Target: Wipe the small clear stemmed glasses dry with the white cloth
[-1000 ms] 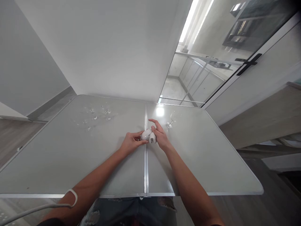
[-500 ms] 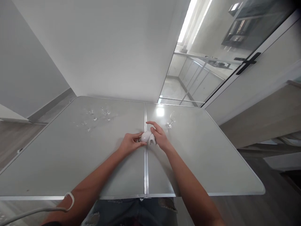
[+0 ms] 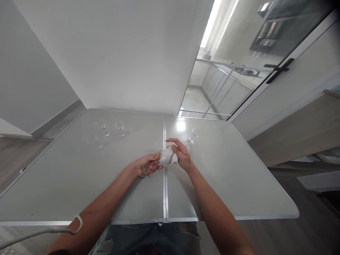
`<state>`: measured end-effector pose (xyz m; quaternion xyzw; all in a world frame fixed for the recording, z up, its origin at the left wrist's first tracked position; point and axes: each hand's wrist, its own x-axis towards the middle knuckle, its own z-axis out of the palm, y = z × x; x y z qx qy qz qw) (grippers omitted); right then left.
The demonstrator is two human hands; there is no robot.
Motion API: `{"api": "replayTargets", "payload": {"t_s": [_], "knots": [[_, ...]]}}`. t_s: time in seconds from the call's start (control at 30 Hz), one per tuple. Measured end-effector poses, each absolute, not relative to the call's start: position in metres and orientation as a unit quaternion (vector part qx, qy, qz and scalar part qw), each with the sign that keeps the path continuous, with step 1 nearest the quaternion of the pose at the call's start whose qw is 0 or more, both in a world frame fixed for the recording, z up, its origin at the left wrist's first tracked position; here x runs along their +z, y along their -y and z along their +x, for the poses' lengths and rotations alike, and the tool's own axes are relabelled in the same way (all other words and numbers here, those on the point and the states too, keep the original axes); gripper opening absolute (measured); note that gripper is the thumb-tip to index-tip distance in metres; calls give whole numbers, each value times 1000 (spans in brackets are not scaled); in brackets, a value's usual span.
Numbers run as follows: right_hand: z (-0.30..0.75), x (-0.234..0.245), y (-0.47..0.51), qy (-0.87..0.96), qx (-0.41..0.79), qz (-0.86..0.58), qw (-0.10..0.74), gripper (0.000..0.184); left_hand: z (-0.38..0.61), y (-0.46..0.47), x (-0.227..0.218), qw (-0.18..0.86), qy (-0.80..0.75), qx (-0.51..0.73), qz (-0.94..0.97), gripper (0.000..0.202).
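Note:
Over the middle seam of the grey table (image 3: pixel 79 184), my left hand (image 3: pixel 145 165) is closed round the stem and foot of a clear wine glass (image 3: pixel 156 162) lying on its side. My right hand (image 3: pixel 180 154) is closed on a white cloth (image 3: pixel 168 156) that is stuffed into and wrapped over the glass's bowl. Both hands are just above the tabletop.
Another clear wine glass (image 3: pixel 192 136) stands on the table behind my right hand. Several clear glasses (image 3: pixel 106 132) stand at the far left of the table. A white wall runs behind; a glass door is at the right. A white cable hangs at my left elbow.
My left hand has turned palm-up and slid toward me along the glass, so its stem and foot now show. The right hand stays on the cloth at the bowl.

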<state>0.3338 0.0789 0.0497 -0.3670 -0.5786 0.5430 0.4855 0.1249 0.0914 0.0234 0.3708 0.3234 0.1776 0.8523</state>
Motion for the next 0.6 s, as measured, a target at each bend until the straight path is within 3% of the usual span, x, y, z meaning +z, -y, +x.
{"api": "replayTargets", "payload": {"t_s": [0.1,0.17,0.27,0.37,0.43,0.53,0.6], "knots": [[336,43,-78,623,482,-361,499,35,124,-92,24,848,-319,179,383,56],[337,40,-79,651,434,-375,496,34,126,-90,24,793,-342,220,454,57],[335,38,-83,653,410,-408,489,34,130,-85,19,600,-416,313,608,55],[331,37,-90,589,471,-438,489,36,132,-82,10,346,-480,354,724,60],[330,34,-95,520,529,-458,489,39,132,-83,5,236,-492,340,766,54],[332,28,-101,428,595,-470,492,43,135,-83,4,197,-495,331,779,49],[334,27,-102,414,598,-469,501,44,139,-83,7,255,-498,334,758,50]]}}
